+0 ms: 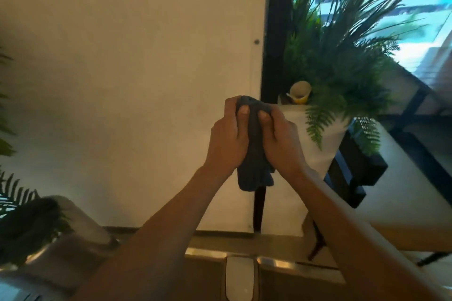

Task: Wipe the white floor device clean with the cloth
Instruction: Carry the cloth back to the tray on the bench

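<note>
1. In front of a cream wall, the left hand (226, 139) and right hand (281, 140) together clutch a bunched dark cloth (254, 154) at chest height.
2. Far below, at the frame's bottom edge, a white device (239, 276) lies between the forearms, its long axis running away from the person; both hands seem equally near.
3. The cloth looks soft and limp; the device smooth, rounded, hard.
</note>
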Motion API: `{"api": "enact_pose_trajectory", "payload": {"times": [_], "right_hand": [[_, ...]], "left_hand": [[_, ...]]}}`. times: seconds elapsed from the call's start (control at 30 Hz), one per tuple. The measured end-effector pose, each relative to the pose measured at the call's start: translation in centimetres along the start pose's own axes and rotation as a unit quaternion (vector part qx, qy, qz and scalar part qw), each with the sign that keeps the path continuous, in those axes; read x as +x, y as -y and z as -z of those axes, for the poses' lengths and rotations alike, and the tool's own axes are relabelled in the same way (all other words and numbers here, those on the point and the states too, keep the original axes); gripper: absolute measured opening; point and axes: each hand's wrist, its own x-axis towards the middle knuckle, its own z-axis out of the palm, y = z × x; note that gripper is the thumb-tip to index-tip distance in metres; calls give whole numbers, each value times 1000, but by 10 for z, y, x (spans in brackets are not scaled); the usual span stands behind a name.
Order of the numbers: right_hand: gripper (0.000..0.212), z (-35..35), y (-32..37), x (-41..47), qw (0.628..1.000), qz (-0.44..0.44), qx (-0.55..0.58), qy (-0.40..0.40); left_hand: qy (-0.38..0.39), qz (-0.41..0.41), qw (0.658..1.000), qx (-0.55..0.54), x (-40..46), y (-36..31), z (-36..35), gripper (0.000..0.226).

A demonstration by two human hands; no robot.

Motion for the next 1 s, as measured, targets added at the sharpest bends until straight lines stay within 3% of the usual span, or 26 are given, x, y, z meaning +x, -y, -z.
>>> {"api": "enact_pose_trajectory", "payload": {"times": [0.17, 0.53, 0.73, 1.0], "right_hand": [[31, 26, 19, 47, 998, 48, -28, -35], [23, 91, 74, 125, 982, 142, -44, -117], [13, 117, 96, 141, 982, 157, -1, -109], [19, 129, 105, 125, 980, 172, -15, -99]], "left_hand": [[-24, -54, 998, 6, 44, -33, 1, 29], [-81, -136, 987, 22, 117, -128, 6, 28], [-104, -154, 983, 1, 129, -162, 6, 30], [-106, -143, 983, -33, 107, -174, 7, 33]]}}
